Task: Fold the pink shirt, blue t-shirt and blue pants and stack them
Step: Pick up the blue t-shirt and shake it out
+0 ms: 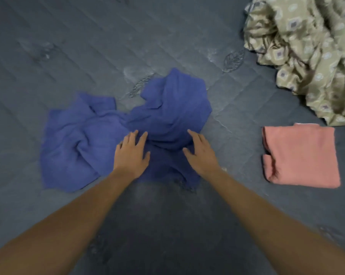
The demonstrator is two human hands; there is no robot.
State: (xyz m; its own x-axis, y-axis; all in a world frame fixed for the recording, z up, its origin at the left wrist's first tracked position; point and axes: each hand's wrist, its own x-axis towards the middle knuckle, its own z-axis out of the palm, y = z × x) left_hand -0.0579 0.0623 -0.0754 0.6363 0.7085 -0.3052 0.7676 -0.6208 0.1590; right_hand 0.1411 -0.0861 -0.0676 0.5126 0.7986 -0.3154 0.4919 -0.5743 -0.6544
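Both hands, left hand (132, 149) and right hand (199, 151), are reaching flat-fingered, holding nothing, onto crumpled blue clothes (112, 135) beneath them, risking grabbing two tangled garments together.

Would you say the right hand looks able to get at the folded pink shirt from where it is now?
Probably yes. The right hand lies open on the blue clothes, holding nothing, and only bare grey bedcover lies between it and the pink shirt on its own side.
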